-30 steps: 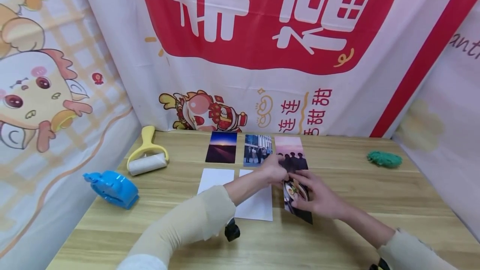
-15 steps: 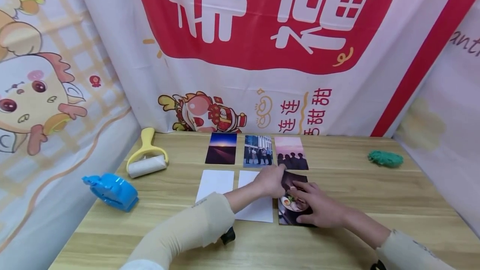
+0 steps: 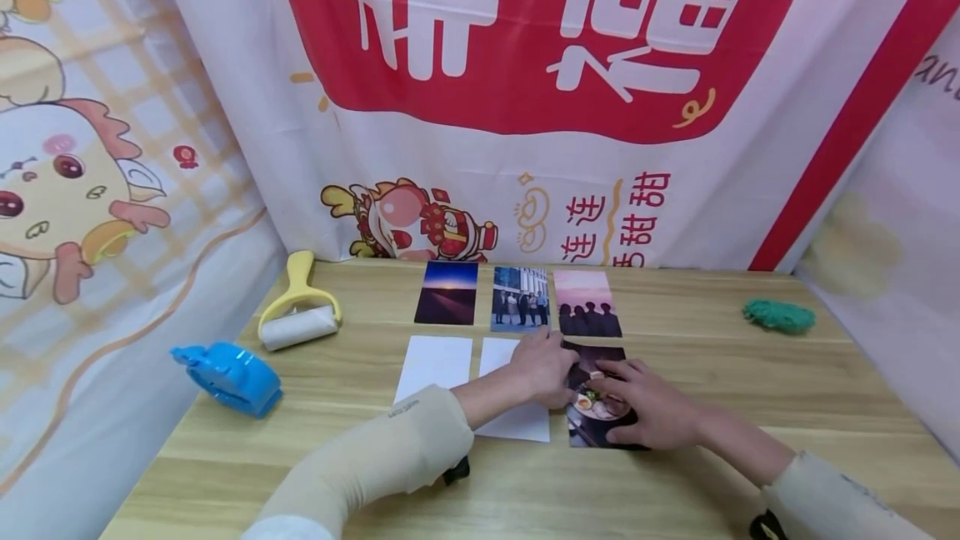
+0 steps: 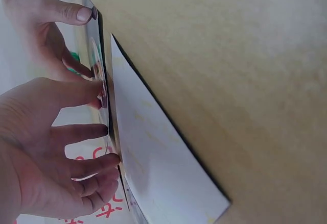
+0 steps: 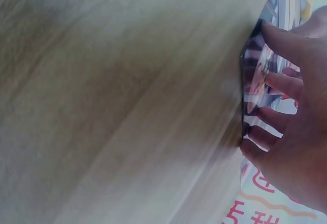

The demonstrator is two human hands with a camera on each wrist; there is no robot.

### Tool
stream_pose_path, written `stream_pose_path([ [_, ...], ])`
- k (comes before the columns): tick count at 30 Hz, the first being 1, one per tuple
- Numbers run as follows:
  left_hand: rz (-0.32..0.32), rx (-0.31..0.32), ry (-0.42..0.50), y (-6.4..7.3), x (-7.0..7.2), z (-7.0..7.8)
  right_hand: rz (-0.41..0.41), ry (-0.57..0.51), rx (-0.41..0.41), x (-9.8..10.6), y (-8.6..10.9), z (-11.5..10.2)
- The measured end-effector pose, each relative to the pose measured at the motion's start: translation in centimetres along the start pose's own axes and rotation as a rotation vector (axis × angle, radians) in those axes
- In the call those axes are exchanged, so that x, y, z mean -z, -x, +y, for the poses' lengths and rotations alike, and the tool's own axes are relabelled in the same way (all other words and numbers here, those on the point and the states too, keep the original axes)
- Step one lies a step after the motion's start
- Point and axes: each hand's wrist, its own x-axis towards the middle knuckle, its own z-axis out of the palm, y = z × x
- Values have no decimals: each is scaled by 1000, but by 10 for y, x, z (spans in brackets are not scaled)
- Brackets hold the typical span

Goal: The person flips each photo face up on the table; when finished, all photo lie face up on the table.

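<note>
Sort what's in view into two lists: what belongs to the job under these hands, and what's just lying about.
Likely part of the job:
food photo, touched by the left hand and right hand
sunset photo
office-group photo
silhouettes photo
two white cards

Apparently just lying about:
yellow-handled roller
blue plastic object
green bundle

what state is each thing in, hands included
left hand: fingers touching food photo
right hand: fingers spread, touching food photo
food photo: face up, partly covered
white cards: white side up, partly covered by left arm
sunset photo, office group photo, silhouette photo: face up
roller: lying down
blue plastic object: can't tell if upright
green bundle: crumpled
backdrop cloth: hanging
</note>
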Motion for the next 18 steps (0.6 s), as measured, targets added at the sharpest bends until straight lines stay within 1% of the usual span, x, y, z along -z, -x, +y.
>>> stream_pose_path([
  [4,-27,13,-1,-2,-2,2,-23,-2,-15,4,2,2],
  [11,-36,10,-3,-4,-2,5,-45,10,-45,8,3,3],
  [15,-47,14,4,-3,0,5,-56,10,-45,10,2,-1],
  [16,-46,14,15,-3,1,4,-50,15,-42,11,2,-2],
  [18,-30,15,29,-4,3,1,0,31,-12,13,1,-4],
])
